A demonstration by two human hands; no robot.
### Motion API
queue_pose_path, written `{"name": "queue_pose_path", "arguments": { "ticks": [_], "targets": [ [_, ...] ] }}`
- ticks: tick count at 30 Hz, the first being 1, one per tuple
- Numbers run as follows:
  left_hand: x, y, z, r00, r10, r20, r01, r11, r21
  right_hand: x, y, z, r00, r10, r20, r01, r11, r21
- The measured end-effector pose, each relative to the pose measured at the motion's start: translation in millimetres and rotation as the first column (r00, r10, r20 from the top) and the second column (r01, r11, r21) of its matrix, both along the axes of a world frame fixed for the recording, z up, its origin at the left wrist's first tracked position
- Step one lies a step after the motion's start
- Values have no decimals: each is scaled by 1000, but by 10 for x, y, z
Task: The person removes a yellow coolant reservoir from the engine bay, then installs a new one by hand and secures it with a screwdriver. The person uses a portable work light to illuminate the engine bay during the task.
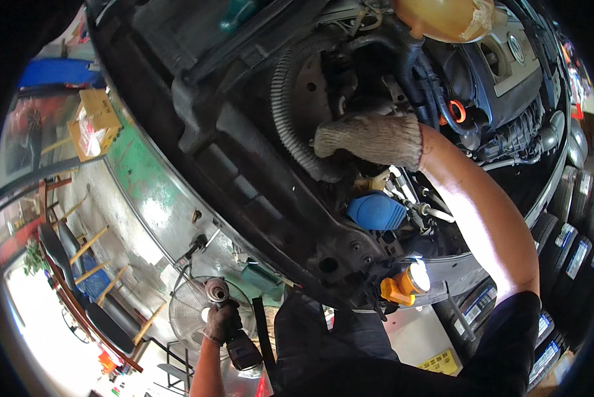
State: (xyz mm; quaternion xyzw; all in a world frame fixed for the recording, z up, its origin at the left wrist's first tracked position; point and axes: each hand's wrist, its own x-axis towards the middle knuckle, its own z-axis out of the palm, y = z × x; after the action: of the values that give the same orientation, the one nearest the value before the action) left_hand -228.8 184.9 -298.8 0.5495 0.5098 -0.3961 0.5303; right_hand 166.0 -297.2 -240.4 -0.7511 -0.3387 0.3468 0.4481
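Note:
My left hand [223, 321], in a dark glove, is closed round the grip of a cordless impact wrench [244, 351], held low beside the car with its round nose facing up. My right hand [370, 142] wears a grey-brown knitted glove and reaches deep into the engine bay. Its fingers look curled downward, and whatever they grip is hidden beneath the glove. A grey corrugated hose [283, 106] runs just left of this hand. Closer to me sits a blue reservoir cap [376, 212]. An orange work light [403, 284] shines at the front edge of the bay.
A yellowed plastic tank [443, 16] and an engine cover [509, 56] lie beyond my right arm. Stacked tyres [568, 258] stand at the right. To the left are a floor fan [191, 311], a cardboard box [97, 122] and a bench [88, 298].

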Motion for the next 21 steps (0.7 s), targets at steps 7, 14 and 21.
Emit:
{"name": "queue_pose_path", "arguments": {
  "ticks": [7, 14, 21],
  "targets": [
    [-844, -407, -191, 964, 231, 129, -205, 961, -185, -173, 213, 414, 927, -210, -310, 118, 950, -290],
    [-1210, -602, -686, 987, 146, 73, -130, 972, -198, -222, 328, 375, 941, -325, -95, 296, 926, -236],
    [-1351, -488, -1583, 980, 194, 44, -151, 869, -472, -569, 279, 487, 842, -407, 354, 522, 782, -340]
  ]
}}
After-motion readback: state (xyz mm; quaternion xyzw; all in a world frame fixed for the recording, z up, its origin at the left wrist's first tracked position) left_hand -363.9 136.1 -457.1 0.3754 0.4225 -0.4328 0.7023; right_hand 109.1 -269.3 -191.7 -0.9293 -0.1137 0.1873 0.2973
